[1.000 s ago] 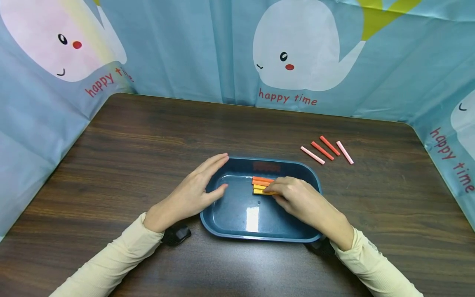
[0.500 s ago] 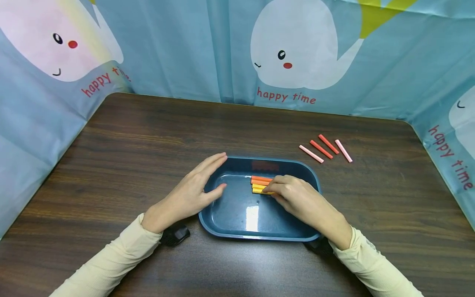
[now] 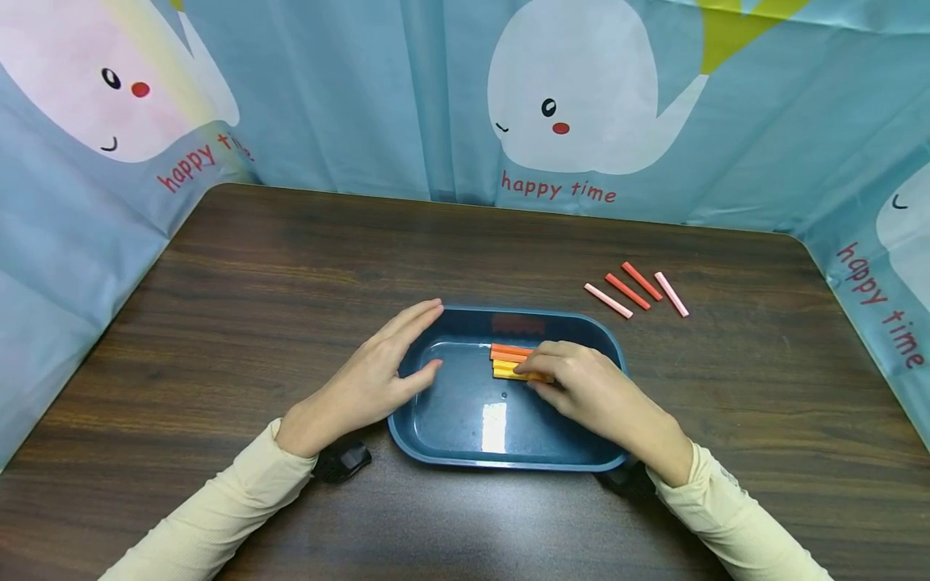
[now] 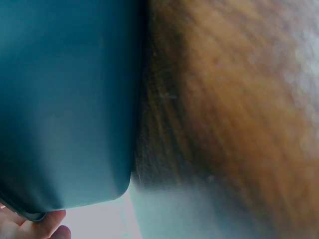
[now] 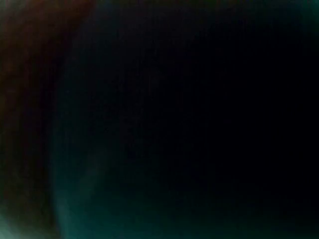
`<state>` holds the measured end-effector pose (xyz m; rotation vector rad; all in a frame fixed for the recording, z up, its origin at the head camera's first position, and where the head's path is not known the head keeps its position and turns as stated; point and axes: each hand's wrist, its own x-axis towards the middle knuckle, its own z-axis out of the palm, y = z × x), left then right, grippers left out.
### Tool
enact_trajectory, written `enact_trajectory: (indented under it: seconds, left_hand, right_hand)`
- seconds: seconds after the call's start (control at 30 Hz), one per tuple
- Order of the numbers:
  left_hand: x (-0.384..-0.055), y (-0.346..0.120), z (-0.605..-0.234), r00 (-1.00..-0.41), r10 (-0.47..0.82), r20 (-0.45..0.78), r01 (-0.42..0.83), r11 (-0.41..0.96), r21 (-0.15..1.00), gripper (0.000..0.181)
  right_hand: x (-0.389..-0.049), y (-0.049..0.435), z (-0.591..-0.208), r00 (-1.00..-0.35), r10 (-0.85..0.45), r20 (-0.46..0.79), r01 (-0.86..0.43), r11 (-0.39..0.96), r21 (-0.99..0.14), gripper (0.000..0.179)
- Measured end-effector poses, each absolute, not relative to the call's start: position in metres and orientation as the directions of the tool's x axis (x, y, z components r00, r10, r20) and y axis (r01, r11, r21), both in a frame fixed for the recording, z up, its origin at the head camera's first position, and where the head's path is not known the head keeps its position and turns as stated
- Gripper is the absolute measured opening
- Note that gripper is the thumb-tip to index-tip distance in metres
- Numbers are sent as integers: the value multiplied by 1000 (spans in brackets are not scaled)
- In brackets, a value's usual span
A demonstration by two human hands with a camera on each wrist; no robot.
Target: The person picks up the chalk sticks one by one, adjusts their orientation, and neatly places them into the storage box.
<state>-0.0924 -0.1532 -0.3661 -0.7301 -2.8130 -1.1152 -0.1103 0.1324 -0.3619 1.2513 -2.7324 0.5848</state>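
Observation:
The blue plastic tray stands on the table in the head view. Inside it, orange sticks and yellow sticks lie side by side; they look like chalk. My right hand reaches over the tray's right side and pinches the front yellow stick between thumb and curled fingers, which hide the sticks' right ends. My left hand is at the tray's left rim, fingers and thumb extended and spread. The left wrist view shows the tray's outer wall and some fingertips. The right wrist view is almost black.
Beyond the tray's back right corner lie two red sticks and two pink sticks, apart on the brown wooden table. A light blue curtain with whale prints encloses the back and sides. Dark wrist devices sit under the wrists.
The view has shifted slightly. My right thumb has come a little away from the fingers, showing more yellow between them. The left hand and the tray stay in place.

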Motion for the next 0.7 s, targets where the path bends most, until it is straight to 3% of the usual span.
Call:
enact_trajectory:
  seconds: [0.3, 0.7]
  left_hand:
    - [-92, -153, -366, -887, 417, 199, 440, 631, 639, 65]
    - [-92, -153, -366, -888, 418, 189, 434, 631, 643, 66]
  right_hand:
    - [-109, 138, -353, -691, -683, 237, -709, 578, -404, 17]
    - [-117, 155, -339, -700, -648, 302, -706, 563, -429, 20]
